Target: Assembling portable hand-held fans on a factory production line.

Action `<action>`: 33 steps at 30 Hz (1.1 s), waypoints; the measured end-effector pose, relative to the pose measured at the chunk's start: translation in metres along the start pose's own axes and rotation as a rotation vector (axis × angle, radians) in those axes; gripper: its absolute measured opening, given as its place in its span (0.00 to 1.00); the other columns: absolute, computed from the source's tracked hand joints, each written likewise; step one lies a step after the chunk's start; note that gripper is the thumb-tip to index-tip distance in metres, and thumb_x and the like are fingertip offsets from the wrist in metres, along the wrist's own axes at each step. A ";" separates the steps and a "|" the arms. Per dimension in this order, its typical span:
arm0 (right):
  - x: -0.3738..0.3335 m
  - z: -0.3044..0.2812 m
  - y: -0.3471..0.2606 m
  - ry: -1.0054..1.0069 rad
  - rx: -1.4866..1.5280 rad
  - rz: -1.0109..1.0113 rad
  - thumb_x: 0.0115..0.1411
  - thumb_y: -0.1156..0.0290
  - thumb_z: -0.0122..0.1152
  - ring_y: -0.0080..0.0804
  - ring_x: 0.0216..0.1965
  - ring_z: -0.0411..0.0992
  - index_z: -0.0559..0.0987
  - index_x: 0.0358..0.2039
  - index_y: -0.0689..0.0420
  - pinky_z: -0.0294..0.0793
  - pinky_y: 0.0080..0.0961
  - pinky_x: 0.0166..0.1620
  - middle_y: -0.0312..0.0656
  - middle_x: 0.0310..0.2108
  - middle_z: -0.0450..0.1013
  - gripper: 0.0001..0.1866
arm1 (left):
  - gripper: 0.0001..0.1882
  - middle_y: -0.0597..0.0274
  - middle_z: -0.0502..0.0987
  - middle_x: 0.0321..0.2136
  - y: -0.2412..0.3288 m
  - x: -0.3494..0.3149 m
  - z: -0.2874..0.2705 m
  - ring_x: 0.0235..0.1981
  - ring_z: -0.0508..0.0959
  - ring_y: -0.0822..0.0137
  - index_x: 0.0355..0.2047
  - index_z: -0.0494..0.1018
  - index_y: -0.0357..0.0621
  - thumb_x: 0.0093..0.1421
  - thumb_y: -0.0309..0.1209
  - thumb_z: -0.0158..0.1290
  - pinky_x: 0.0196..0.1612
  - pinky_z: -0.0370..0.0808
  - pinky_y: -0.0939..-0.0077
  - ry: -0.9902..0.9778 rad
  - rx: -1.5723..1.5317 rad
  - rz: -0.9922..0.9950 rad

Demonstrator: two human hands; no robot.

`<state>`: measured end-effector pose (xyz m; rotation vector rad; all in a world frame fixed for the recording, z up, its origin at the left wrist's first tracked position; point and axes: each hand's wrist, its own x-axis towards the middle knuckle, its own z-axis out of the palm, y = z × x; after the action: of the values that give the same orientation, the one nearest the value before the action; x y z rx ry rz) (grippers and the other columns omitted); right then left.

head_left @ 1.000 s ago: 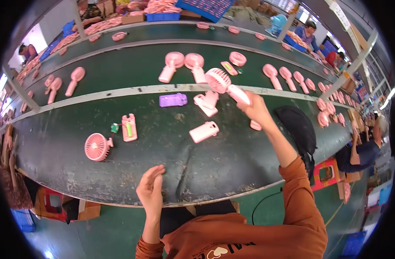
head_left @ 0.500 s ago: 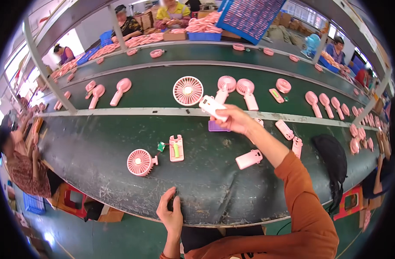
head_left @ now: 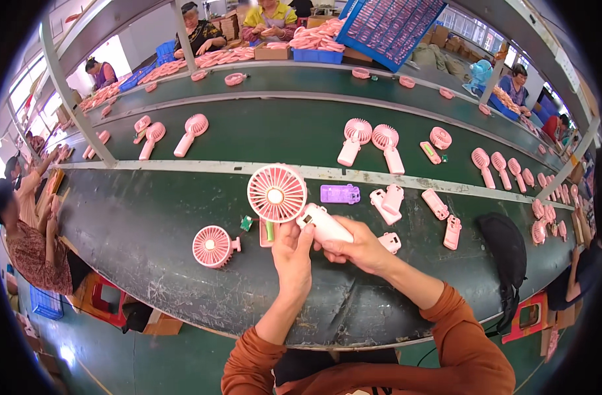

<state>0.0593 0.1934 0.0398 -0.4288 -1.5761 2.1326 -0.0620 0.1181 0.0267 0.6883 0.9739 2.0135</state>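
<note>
A pink handheld fan [head_left: 276, 195] is held tilted over the workbench, its round grille up and to the left of its handle. My right hand [head_left: 361, 247] is closed around the lower part of the handle. Fingers and thumb of my left hand [head_left: 293, 258] close on the handle's upper end, just below the fan head. Partly hidden behind the fan and my left hand lies a handle shell [head_left: 266, 230] with a yellow-green battery. A green circuit board [head_left: 246, 223] is beside it, and a separate fan head [head_left: 212, 247] lies further left.
Several pink handle shells [head_left: 435, 204] and a purple piece [head_left: 340, 193] lie on the bench to the right. A black bag [head_left: 503, 253] rests near the right edge. Beyond the pale rail [head_left: 202, 166], a green belt [head_left: 255, 135] carries several fans. Other people sit around.
My right hand has brought the fan from above the rail down toward me. My left hand, empty before, has risen from the bench edge and taken hold of it.
</note>
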 end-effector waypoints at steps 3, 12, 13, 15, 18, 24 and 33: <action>-0.007 0.000 0.006 0.039 0.032 -0.001 0.58 0.71 0.58 0.17 0.25 0.67 0.69 0.45 0.63 0.63 0.12 0.23 0.39 0.32 0.72 0.17 | 0.15 0.63 0.73 0.41 -0.002 -0.005 0.003 0.35 0.71 0.78 0.49 0.66 0.34 0.60 0.23 0.48 0.32 0.67 0.87 -0.015 0.016 -0.028; -0.006 0.002 0.028 0.118 -0.053 -0.003 0.58 0.71 0.57 0.17 0.26 0.67 0.68 0.47 0.61 0.66 0.12 0.26 0.37 0.31 0.72 0.18 | 0.15 0.61 0.72 0.40 -0.016 -0.002 -0.006 0.35 0.72 0.78 0.49 0.63 0.34 0.62 0.23 0.45 0.34 0.71 0.85 -0.015 0.119 -0.003; -0.005 0.003 0.030 0.128 -0.041 0.012 0.58 0.71 0.57 0.17 0.26 0.67 0.68 0.48 0.61 0.66 0.12 0.26 0.37 0.31 0.72 0.18 | 0.15 0.61 0.72 0.40 -0.016 -0.002 -0.007 0.35 0.72 0.78 0.49 0.63 0.34 0.62 0.23 0.45 0.34 0.71 0.85 -0.008 0.120 -0.007; -0.002 0.004 0.033 0.139 -0.026 0.033 0.58 0.70 0.58 0.17 0.26 0.67 0.67 0.48 0.61 0.66 0.12 0.26 0.37 0.31 0.72 0.18 | 0.15 0.61 0.72 0.41 -0.016 0.000 -0.010 0.35 0.72 0.78 0.49 0.64 0.34 0.62 0.24 0.46 0.34 0.71 0.85 0.001 0.105 -0.035; 0.001 0.005 0.034 0.148 -0.044 0.029 0.58 0.69 0.58 0.17 0.26 0.67 0.67 0.48 0.61 0.66 0.12 0.26 0.36 0.31 0.72 0.19 | 0.15 0.61 0.72 0.41 -0.017 0.003 -0.016 0.36 0.72 0.77 0.49 0.64 0.35 0.62 0.25 0.46 0.35 0.71 0.84 -0.042 0.137 -0.053; 0.000 0.000 0.035 0.213 0.016 0.063 0.57 0.72 0.59 0.16 0.24 0.66 0.68 0.46 0.61 0.63 0.12 0.23 0.35 0.29 0.70 0.18 | 0.14 0.65 0.72 0.38 -0.030 0.008 -0.017 0.36 0.71 0.77 0.48 0.65 0.36 0.61 0.23 0.45 0.38 0.68 0.83 -0.053 0.205 -0.017; 0.104 -0.095 0.006 0.554 -1.056 -0.142 0.53 0.69 0.55 0.59 0.43 0.67 0.61 0.51 0.67 0.66 0.44 0.46 0.62 0.42 0.66 0.26 | 0.26 0.47 0.66 0.52 -0.052 -0.002 -0.014 0.50 0.70 0.57 0.55 0.58 0.32 0.56 0.21 0.49 0.55 0.64 0.68 -0.207 0.809 0.144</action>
<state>0.0168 0.3237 0.0073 -1.0669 -2.1335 0.7883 -0.0502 0.1317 -0.0240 1.3907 1.6552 1.5711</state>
